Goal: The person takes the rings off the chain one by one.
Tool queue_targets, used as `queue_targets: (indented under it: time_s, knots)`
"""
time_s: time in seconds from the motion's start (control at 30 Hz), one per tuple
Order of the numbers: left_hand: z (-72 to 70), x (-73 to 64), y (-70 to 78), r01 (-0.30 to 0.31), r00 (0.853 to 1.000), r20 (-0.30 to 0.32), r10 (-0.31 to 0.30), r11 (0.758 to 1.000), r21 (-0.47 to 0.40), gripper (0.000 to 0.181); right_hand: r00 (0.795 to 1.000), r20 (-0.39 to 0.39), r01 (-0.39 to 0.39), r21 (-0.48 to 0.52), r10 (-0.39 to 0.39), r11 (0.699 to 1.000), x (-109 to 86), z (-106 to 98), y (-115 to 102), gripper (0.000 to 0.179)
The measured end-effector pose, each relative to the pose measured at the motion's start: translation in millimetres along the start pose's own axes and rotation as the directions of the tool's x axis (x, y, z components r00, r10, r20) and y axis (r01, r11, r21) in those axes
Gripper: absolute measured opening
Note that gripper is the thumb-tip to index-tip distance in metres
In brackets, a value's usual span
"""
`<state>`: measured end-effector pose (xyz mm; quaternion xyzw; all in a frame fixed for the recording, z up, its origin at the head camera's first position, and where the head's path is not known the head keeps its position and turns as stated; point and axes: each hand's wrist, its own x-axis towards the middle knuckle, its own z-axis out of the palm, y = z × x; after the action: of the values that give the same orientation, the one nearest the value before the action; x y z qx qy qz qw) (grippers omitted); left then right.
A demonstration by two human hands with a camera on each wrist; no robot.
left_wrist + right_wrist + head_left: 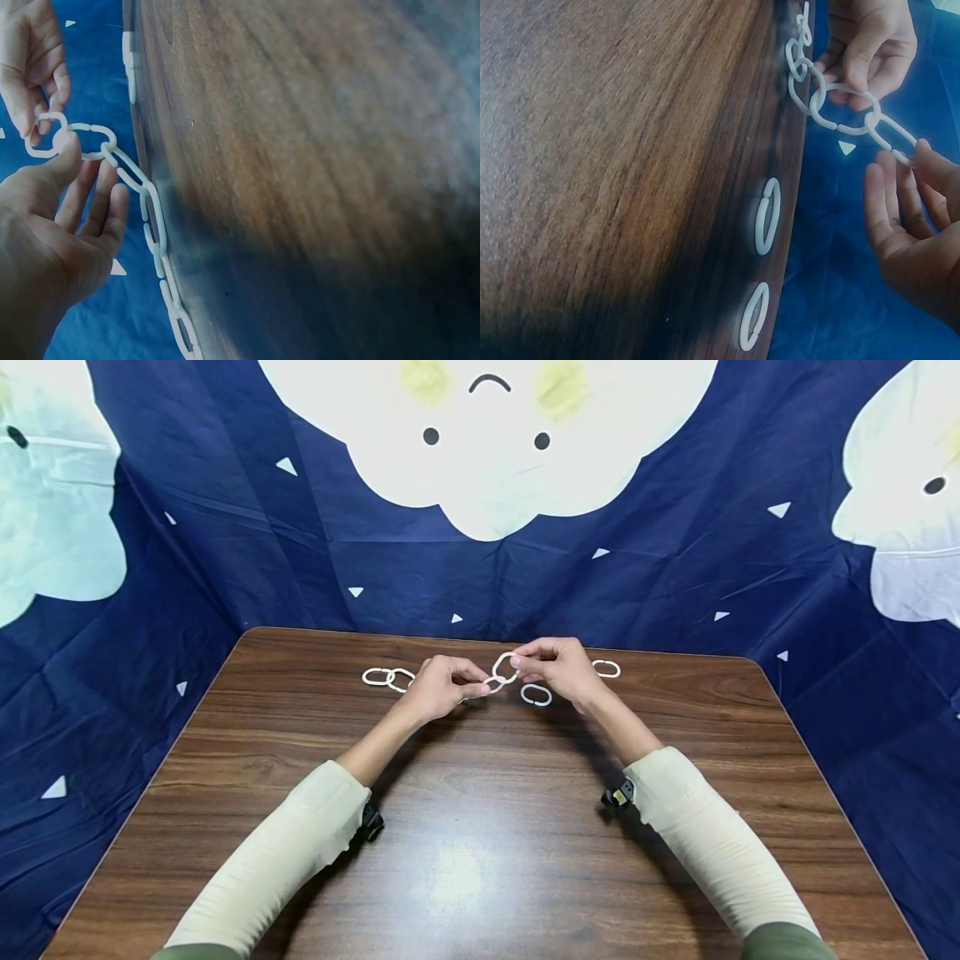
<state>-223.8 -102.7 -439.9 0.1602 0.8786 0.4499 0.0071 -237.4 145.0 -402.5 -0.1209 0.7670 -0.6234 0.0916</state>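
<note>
Between finger and thumb, my left hand [442,689] pinches a white plastic chain link [847,88]. My right hand [558,668] pinches the end link [505,667], which hooks through the one in my left hand. From the left hand a chain [154,217] of joined white links trails down to the tabletop, partly hidden behind that hand in the head view. Its far links [377,677] lie flat to the left. In the right wrist view, small gaps show in the sides of the links.
Two loose white links lie on the wooden table [480,793]: one link [536,695] below the right hand, another link [606,669] just beyond it to the right. A dark blue cloth [420,568] with clouds hangs behind the table's far edge.
</note>
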Motion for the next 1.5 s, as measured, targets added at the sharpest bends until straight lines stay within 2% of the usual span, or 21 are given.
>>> queue_targets:
  time_s: [0.73,1.1,1.5]
  knots:
    - [-5.4,0.2,2.9,-0.017,0.999,-0.031,0.018,1.0,0.006,0.013,0.999,-0.033,-0.039,0.021,0.039,0.999,-2.8,-1.3,7.9,0.026]
    - [-9.8,0.5,2.2,-0.012,0.998,-0.06,0.013,1.0,0.021,0.014,0.996,-0.044,-0.08,0.029,0.081,0.996,-3.9,-1.8,14.7,0.022]
    - [-9.1,0.8,1.6,-0.015,0.996,-0.088,0.016,1.0,0.012,0.018,0.987,-0.015,-0.159,0.029,0.16,0.987,-6.8,-1.9,18.4,0.019]
